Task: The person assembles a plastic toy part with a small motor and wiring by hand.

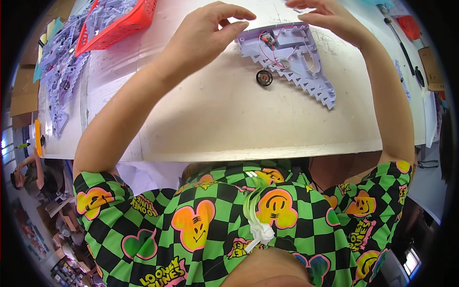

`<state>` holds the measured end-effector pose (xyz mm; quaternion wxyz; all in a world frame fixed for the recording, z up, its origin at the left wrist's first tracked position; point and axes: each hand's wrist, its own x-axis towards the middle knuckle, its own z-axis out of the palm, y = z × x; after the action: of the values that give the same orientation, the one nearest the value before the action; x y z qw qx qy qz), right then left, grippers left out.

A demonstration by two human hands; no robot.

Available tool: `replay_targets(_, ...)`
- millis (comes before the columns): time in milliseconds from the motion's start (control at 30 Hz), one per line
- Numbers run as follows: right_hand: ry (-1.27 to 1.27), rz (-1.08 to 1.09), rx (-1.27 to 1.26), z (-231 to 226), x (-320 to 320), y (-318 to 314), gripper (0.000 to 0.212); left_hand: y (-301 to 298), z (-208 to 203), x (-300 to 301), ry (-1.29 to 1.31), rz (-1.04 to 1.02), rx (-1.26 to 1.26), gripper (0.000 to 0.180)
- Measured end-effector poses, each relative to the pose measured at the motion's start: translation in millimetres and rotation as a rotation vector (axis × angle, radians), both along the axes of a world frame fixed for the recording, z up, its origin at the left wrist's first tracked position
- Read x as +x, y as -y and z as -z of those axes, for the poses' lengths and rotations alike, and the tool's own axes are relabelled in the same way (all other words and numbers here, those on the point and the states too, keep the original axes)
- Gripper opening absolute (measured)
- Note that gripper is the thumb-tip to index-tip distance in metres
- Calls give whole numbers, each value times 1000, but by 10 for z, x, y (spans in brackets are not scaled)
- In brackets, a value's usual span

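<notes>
A light purple plastic shell half point(299, 62) with a toothed, saw-like edge lies on the white table, its hollow side up. Thin red and white wires run inside it. A small round black speaker point(264, 78) rests on the table beside the teeth. My left hand point(208, 31) hovers by the shell's upper left corner, thumb and forefinger apart, nothing visible between them. At the shell's upper right end is my right hand point(330, 21), thumb and fingers apart. The picture's top edge cuts off part of it. Something small and greyish shows behind its thumb; I cannot make it out.
A red plastic basket point(119, 36) of purple parts stands at the far left, with a heap of similar parts point(64, 76) beside it. A black rod-like tool point(399, 40) and a cardboard box point(431, 67) are at the right. Another person point(36, 177) sits at the far left.
</notes>
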<state>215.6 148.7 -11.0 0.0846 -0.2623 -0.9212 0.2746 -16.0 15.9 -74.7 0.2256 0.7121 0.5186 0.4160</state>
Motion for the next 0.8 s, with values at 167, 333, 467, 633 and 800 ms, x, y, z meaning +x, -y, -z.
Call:
replay_targets(167,-140,-421,440,171,-60,572,42,-58,87,-123,-173,-43,13,26)
replay_targets(333,27,-485,743,472,-162,1315,28,-2,390,9,-92,36,71,25)
replay_targets(467,-63,-550,778,458,-118,1343,28,104,350,177,-148,-6,100,25)
replay_targets(633,-138,-576,631,562,-138,1260,23,250,375,183,-183,-102,48,25)
replay_targets(800,-290,-476,400,688,-64,1116,23,238,407,176,-207,-122,26,24)
